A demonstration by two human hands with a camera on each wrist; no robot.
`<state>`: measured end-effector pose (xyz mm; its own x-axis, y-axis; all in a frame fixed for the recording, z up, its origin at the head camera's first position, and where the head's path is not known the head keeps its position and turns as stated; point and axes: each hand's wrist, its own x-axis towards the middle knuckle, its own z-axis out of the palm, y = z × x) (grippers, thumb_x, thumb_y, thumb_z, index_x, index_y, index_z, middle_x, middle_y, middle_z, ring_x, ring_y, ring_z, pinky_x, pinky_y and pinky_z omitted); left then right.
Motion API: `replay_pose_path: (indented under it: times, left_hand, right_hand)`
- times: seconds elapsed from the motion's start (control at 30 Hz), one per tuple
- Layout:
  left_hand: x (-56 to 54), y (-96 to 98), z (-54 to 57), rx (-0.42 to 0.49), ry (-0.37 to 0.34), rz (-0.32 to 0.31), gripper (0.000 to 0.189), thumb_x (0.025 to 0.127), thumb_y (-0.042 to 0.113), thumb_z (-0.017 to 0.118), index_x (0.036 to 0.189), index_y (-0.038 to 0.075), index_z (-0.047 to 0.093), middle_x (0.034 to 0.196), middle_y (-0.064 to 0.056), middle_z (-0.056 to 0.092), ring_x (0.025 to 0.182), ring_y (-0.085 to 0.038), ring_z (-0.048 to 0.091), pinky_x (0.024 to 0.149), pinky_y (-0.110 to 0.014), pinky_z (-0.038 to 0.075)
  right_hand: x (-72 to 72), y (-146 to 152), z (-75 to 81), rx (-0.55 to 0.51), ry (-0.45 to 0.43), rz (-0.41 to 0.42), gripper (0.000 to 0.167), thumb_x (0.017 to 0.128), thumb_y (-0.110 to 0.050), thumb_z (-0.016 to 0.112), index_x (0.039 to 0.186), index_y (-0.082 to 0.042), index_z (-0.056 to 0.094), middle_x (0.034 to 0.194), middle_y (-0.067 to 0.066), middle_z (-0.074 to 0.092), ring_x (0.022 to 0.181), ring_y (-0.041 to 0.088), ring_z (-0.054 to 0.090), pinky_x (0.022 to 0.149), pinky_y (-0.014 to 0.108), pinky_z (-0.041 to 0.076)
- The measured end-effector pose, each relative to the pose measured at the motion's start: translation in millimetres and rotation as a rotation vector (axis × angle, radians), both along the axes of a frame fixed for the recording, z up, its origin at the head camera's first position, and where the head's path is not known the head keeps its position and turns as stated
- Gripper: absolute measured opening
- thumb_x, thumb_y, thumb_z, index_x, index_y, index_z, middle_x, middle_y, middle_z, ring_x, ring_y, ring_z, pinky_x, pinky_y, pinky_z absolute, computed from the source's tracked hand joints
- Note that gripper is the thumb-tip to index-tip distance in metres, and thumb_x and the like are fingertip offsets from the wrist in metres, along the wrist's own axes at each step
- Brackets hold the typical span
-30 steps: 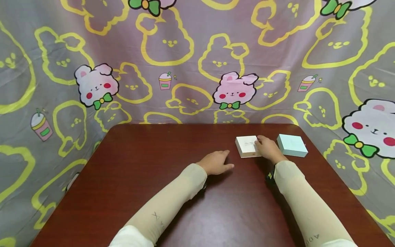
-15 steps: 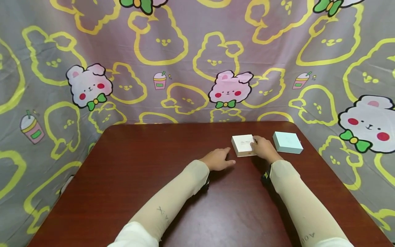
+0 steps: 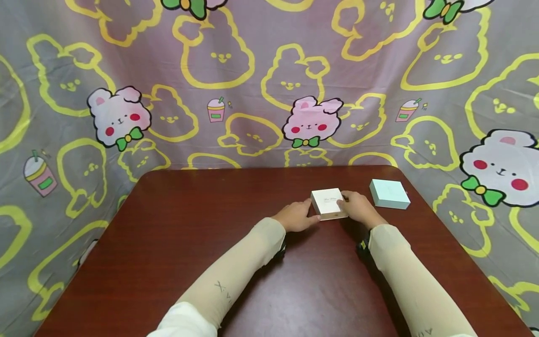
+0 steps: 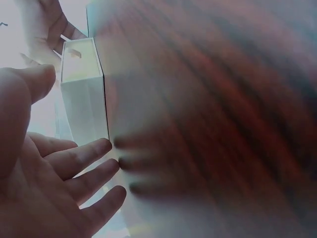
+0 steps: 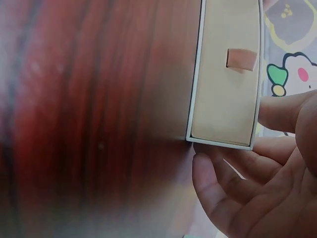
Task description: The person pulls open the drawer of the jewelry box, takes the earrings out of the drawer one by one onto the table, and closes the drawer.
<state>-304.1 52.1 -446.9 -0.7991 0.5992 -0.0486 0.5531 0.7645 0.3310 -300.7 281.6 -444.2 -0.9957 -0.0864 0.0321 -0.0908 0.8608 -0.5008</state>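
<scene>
Now I have the right hand point(image 3: 360, 207) gripping the white box point(image 3: 325, 201) on the counter point(image 3: 202, 210), the left hand point(image 3: 296, 216) relaxed, fingers extended at the opposite side.

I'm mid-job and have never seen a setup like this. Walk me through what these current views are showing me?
There's no machine here: a person works with two bare hands. The wide view comes from a camera on the head, looking forward and down; the two closer, sideways-tilted views come from cameras on the wrists.

On the reddish-brown table are a white box and, farther right, a light blue box. The right hand holds the white box, thumb on top. The left hand is at its other side, fingers extended; firm contact is hard to judge. The right wrist view shows the box's beige end with a small tan tab.
</scene>
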Motion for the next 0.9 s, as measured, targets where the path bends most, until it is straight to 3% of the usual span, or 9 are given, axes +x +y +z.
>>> replay_pose_path:
  times: [0.33, 0.63, 0.9]
  left_hand:
    - [-4.3, -7.1, -0.6, 0.012, -0.013, 0.047, 0.08, 0.098, 0.057, 0.045, 0.151, -0.001, 0.027, 0.145, -0.013, 0.046, 0.126, -0.024, 0.05, 0.1, -0.039, 0.041]
    - [-6.2, -12.5, -0.3, 0.012, -0.004, 0.062, 0.077, 0.098, 0.057, 0.044, 0.151, 0.002, 0.03, 0.14, -0.012, 0.052, 0.122, -0.022, 0.053, 0.098, -0.038, 0.042]
    - [-6.6, -18.1, -1.1, 0.028, -0.028, 0.063, 0.074, 0.097, 0.053, 0.049, 0.15, 0.004, 0.032, 0.138, -0.012, 0.053, 0.121, -0.022, 0.054, 0.098, -0.035, 0.042]
  right_hand:
    - [13.0, -6, 4.3, -0.004, -0.054, 0.044, 0.051, 0.098, -0.025, 0.057, 0.137, 0.008, 0.049, 0.129, 0.026, 0.056, 0.118, 0.04, 0.052, 0.094, 0.056, 0.04]
    - [21.1, -11, 3.0, -0.008, -0.015, 0.103, 0.051, 0.098, -0.027, 0.059, 0.134, 0.008, 0.051, 0.125, 0.024, 0.059, 0.116, 0.04, 0.055, 0.093, 0.056, 0.041]
    - [28.4, -19, 1.9, -0.018, -0.036, 0.109, 0.054, 0.098, -0.031, 0.059, 0.136, 0.007, 0.05, 0.124, 0.023, 0.06, 0.114, 0.038, 0.057, 0.091, 0.055, 0.043]
